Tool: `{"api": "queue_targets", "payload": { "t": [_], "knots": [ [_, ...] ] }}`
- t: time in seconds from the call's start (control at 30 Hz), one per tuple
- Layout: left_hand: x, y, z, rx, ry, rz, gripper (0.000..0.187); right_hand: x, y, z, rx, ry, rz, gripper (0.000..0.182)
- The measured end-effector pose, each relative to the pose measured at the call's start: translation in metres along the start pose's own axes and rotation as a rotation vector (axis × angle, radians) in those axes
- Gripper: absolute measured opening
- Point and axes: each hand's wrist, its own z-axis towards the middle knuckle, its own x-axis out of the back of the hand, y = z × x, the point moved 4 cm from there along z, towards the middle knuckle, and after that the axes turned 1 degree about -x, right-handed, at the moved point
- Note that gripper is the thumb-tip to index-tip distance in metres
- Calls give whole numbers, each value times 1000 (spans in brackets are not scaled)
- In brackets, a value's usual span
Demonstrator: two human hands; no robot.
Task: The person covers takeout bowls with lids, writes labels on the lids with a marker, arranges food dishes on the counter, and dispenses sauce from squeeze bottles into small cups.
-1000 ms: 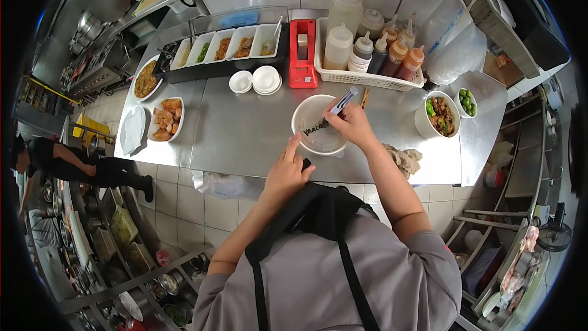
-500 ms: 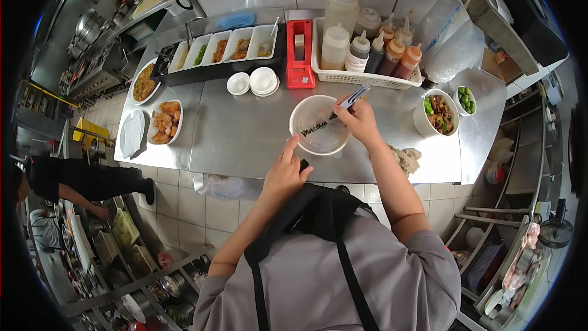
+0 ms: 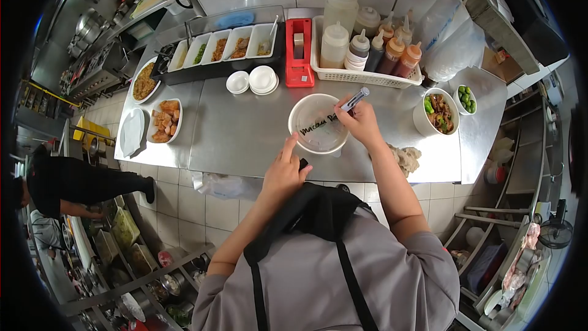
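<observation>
A round white bowl with a clear lid point(image 3: 315, 138) stands near the counter's front edge, with black handwriting across the lid. My right hand point(image 3: 358, 121) is closed round a grey marker point(image 3: 355, 99), its tip down at the right part of the lid, by the end of the writing. At the bowl's lower left, my left hand point(image 3: 286, 168) rests its extended index finger against the rim. Its other fingers are curled round a small black cap point(image 3: 303, 163).
Behind the bowl are a red tape dispenser point(image 3: 300, 76) and a basket of sauce bottles point(image 3: 367, 78). Food bowls point(image 3: 436, 115) stand right, a beige cloth point(image 3: 404, 158) nearer. Topping trays point(image 3: 220, 49) and plates point(image 3: 132, 133) lie left. A person in black point(image 3: 86, 181) is far left.
More letters show on the lid, and my right hand has shifted slightly with the marker. The person at the far left has moved an arm.
</observation>
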Motion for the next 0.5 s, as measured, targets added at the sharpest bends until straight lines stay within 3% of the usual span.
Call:
{"api": "queue_targets", "payload": {
  "t": [0.5],
  "knots": [
    [-1, 1, 0, -3, 7, 9, 32, 5, -1, -2, 56, 65, -33, 12]
  ]
}}
